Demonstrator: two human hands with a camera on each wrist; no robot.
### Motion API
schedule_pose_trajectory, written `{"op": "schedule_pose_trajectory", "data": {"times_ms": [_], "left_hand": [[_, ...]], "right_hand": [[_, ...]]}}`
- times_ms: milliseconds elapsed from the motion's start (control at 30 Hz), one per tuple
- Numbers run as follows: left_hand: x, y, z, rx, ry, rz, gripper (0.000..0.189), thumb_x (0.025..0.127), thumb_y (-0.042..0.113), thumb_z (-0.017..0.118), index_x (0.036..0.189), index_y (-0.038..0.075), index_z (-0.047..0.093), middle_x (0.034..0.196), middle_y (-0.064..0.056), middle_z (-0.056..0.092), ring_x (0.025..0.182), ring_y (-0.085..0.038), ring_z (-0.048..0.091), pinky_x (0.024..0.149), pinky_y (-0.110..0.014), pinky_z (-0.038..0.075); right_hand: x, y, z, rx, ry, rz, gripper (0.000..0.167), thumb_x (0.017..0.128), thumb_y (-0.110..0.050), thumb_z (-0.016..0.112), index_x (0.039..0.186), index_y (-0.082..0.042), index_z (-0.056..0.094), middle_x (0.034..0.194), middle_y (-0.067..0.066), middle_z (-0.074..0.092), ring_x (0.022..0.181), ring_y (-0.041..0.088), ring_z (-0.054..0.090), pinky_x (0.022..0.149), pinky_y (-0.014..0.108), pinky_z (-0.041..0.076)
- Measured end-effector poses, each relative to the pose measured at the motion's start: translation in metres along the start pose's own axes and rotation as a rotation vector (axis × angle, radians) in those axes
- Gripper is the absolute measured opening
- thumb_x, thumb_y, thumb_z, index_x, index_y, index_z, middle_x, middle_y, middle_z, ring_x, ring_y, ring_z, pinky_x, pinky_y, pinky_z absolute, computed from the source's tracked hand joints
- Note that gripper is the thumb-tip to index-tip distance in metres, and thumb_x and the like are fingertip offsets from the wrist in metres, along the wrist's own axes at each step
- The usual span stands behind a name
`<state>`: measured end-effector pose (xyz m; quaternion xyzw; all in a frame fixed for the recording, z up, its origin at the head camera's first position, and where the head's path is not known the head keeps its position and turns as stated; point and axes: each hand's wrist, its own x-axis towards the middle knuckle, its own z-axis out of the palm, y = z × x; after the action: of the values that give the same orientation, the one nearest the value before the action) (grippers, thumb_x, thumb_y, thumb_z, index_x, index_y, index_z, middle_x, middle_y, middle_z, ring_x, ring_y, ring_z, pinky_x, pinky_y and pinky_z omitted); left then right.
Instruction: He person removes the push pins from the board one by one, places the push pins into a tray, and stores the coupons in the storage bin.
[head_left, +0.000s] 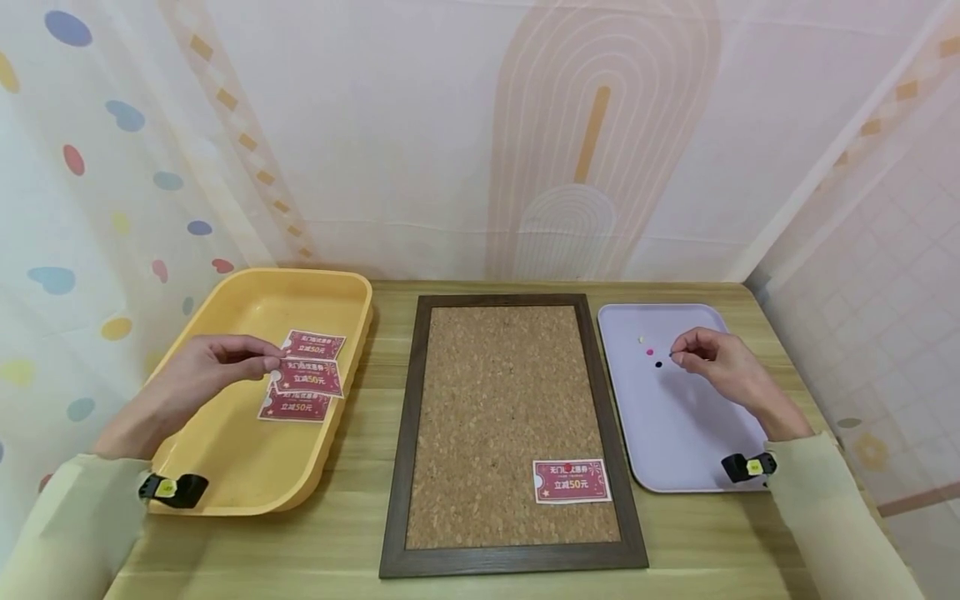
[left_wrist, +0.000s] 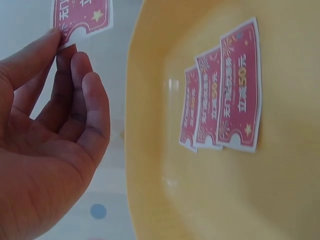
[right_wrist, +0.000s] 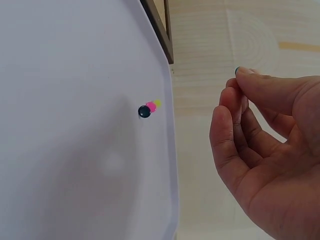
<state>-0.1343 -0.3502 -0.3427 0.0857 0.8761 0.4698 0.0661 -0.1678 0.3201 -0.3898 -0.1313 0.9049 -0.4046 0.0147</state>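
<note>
My left hand (head_left: 206,371) pinches a red-and-white paper coupon (head_left: 309,380) by its left edge, above the yellow basin (head_left: 225,467). Three more coupons (left_wrist: 240,95) lie overlapping in the basin in the left wrist view. Over the lilac tray (head_left: 697,458), the thumb and index finger of my right hand (head_left: 723,371) pinch a small thumbtack (right_wrist: 237,70); only its bluish edge shows. Below it on the tray sit a black thumbtack (right_wrist: 144,111), a pink one (right_wrist: 151,106) and a yellow one (right_wrist: 157,103).
Between basin and tray lies a dark-framed corkboard (head_left: 510,383). Near its lower right corner a coupon (head_left: 573,487) has a red tack (head_left: 567,467) at its top edge. A patterned curtain (head_left: 420,133) hangs behind the wooden table (head_left: 360,533).
</note>
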Motion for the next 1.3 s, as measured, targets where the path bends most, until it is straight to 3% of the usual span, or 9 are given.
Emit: {"op": "schedule_pose_trajectory", "data": {"times_ms": [300,633,767,1033,1300], "left_hand": [[-0.002,-0.013,-0.014,0.074,-0.079,-0.055,0.021,0.103,0.018,0.066,0.115,0.002,0.075,0.104,0.006,0.075,0.094,-0.011,0.069,0.082,-0.016,0.05],[0.002,-0.026,-0.02,0.094,-0.168,-0.115,0.023,0.102,0.019,0.068,0.116,0.003,0.075,0.107,0.003,0.076,0.097,-0.011,0.066,0.085,-0.018,0.049],[0.004,-0.028,-0.019,0.088,-0.2,-0.105,0.02,0.102,0.017,0.068,0.114,0.003,0.075,0.106,0.001,0.075,0.095,-0.013,0.066,0.084,-0.02,0.051],[0.008,-0.037,-0.022,0.079,-0.253,-0.151,0.023,0.101,0.019,0.068,0.116,0.002,0.074,0.106,-0.002,0.074,0.096,-0.018,0.065,0.085,-0.025,0.053],[0.013,-0.052,-0.024,0.023,-0.343,-0.166,0.024,0.102,0.016,0.066,0.117,-0.002,0.072,0.108,-0.006,0.075,0.096,-0.016,0.066,0.087,-0.028,0.056]], "right_hand": [[0.005,0.005,0.0,0.005,-0.02,-0.032,0.007,0.098,0.004,0.066,0.104,0.006,0.066,0.095,0.013,0.068,0.078,0.009,0.053,0.069,0.018,0.047],[0.007,0.012,-0.003,0.022,-0.09,0.012,0.007,0.097,0.007,0.064,0.104,0.008,0.066,0.097,0.015,0.065,0.082,0.012,0.054,0.071,0.02,0.048],[0.009,0.018,-0.004,0.024,-0.108,0.022,0.007,0.097,0.006,0.065,0.104,0.008,0.066,0.095,0.013,0.065,0.081,0.012,0.053,0.071,0.021,0.047],[0.012,0.027,-0.001,0.037,-0.14,0.045,0.008,0.098,0.006,0.064,0.105,0.009,0.065,0.095,0.012,0.064,0.082,0.011,0.053,0.07,0.021,0.046],[0.013,0.035,0.003,0.018,-0.162,0.004,0.004,0.097,0.009,0.063,0.099,0.008,0.066,0.093,0.013,0.065,0.081,0.011,0.053,0.07,0.02,0.047]]}}
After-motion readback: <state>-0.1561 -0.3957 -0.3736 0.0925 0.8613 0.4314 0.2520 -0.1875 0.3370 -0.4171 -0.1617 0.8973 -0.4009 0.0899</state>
